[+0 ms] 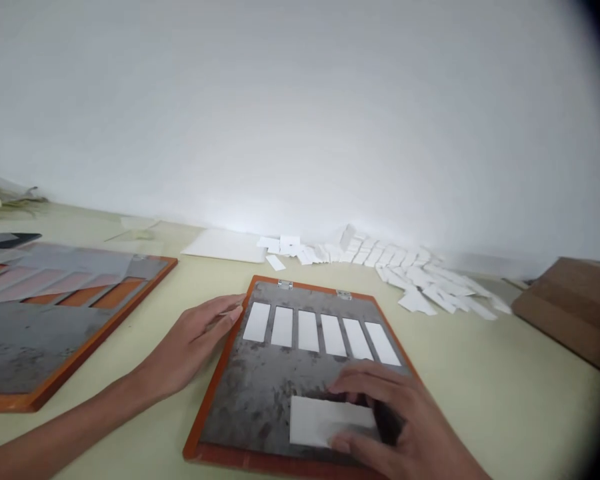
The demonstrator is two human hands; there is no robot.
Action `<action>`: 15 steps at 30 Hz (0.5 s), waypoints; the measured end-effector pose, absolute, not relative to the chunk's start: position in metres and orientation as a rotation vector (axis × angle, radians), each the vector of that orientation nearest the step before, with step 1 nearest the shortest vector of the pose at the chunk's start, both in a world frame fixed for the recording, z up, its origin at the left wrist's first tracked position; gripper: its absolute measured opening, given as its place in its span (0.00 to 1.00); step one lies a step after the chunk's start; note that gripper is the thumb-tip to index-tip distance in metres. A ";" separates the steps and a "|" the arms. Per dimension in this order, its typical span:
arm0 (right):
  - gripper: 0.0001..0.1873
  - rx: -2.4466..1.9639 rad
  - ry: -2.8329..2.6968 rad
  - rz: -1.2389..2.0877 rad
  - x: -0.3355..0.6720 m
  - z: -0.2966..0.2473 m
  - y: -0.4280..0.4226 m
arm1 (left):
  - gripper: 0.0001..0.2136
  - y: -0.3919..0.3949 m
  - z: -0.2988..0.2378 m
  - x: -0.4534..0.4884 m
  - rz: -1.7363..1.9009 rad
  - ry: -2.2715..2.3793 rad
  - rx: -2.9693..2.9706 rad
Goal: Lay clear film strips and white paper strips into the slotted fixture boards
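An orange-framed board with a grey metal plate [275, 387] lies in front of me. Several white rectangular slips [320, 331] fill a row of slots near its top. My left hand [195, 343] rests flat and open against the board's left edge, fingertips by the leftmost slip. My right hand [400, 427] curls over a white card stack [323, 421] at the plate's lower middle, thumb and fingers pinching its right end.
A second orange-framed board [55, 320] with a raised grey plate lies at the left. A heap of loose white slips [405, 267] spreads along the wall, beside a white sheet [225, 245]. A brown wooden block [570, 310] sits at the right.
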State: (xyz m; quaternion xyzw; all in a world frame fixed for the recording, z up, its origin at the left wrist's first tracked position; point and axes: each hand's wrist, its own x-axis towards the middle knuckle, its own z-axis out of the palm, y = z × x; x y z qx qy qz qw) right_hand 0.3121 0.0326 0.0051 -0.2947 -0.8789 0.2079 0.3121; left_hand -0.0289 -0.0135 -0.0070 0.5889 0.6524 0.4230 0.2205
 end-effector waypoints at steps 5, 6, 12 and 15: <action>0.20 -0.821 -2.328 0.706 0.311 -0.005 0.021 | 0.30 -0.010 -0.005 -0.033 1.343 1.769 1.526; 0.19 -0.839 -2.337 0.704 0.311 -0.005 0.021 | 0.29 -0.008 -0.007 -0.035 1.371 1.745 1.498; 0.14 -0.859 -2.408 0.601 0.308 0.003 0.017 | 0.20 0.000 -0.013 -0.044 1.534 1.565 1.369; 0.11 -0.820 -2.454 0.569 0.309 0.006 0.013 | 0.19 0.000 -0.013 -0.044 1.570 1.490 1.357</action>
